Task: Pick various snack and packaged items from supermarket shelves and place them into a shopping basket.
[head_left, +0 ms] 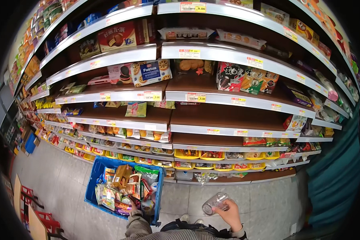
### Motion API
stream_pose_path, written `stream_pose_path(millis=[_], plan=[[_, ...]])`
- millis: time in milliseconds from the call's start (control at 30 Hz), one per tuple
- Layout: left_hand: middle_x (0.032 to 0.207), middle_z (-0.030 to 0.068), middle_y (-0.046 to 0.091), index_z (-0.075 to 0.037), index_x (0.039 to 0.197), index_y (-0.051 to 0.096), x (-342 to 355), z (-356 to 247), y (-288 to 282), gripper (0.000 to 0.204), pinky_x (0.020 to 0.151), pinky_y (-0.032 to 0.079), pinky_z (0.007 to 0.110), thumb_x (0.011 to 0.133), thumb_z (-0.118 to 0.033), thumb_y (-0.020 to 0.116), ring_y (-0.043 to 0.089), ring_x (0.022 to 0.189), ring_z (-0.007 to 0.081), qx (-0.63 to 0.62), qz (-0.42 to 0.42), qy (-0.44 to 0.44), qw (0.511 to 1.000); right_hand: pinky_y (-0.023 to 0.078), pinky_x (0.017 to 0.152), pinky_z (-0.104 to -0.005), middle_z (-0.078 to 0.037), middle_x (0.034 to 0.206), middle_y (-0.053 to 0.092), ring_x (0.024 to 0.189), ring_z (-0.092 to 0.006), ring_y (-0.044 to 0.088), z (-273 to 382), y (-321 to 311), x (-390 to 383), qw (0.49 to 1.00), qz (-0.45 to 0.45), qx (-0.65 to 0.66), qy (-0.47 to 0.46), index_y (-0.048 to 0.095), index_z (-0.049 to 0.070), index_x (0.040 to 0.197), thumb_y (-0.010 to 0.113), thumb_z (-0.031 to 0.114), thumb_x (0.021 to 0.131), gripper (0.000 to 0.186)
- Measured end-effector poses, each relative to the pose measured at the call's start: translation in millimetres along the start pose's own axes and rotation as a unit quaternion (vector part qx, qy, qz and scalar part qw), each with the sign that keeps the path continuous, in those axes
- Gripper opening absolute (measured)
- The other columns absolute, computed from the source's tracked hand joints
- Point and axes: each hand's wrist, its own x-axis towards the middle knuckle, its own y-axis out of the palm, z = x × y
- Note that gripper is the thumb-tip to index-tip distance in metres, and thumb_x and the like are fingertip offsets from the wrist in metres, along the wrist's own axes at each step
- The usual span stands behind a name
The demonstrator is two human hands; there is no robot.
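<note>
My right hand (227, 212) grips a clear plastic cylindrical container (215, 203) on its side, low at the center right, with my thumb across it. My left hand (135, 209) is at the near edge of a blue plastic crate (161, 188), partly hidden among its packets, so I cannot make out what its fingers hold. The crate is full of assorted snack bags and boxes (122, 176), including a brown package, a green bag and purple wrappers.
Curved-looking store shelves (204, 92) with boxed biscuits and snack bags span the view, above yellow bins (187, 154). Red-framed objects with tan boards (36, 226) stand at lower left, a teal cloth (332, 180) hangs at right, and tiled floor (64, 180) lies below.
</note>
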Motion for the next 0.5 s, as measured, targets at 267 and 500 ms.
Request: stream_pose_path(millis=[267,500], plan=[[0.109,0.0177,0.057,0.0,0.129,0.043,-64,-142,-63,0.064,0.087,0.045,0.037,0.072,-0.012,0.069,0.058,0.094,0.0276,-0.3,0.441,-0.001,0.846,0.042,0.056,-0.0255,-0.007,0.077,0.054,0.063,-0.0131,0.05,5,3,7,0.994,0.093,-0.029,-0.043,0.059,0.0,0.078,0.082,0.027,0.066,0.038],[0.125,0.0104,0.046,-0.012,0.145,0.019,-126,-320,-204,0.086,0.091,0.041,0.035,0.078,-0.023,0.072,0.049,0.108,0.0192,-0.205,0.867,0.247,0.382,0.046,0.059,-0.0264,-0.008,0.077,0.056,0.065,-0.0141,0.055,7,21,13,0.979,0.203,0.012,-0.029,0.06,-0.002,0.081,0.08,0.032,0.069,0.041]])
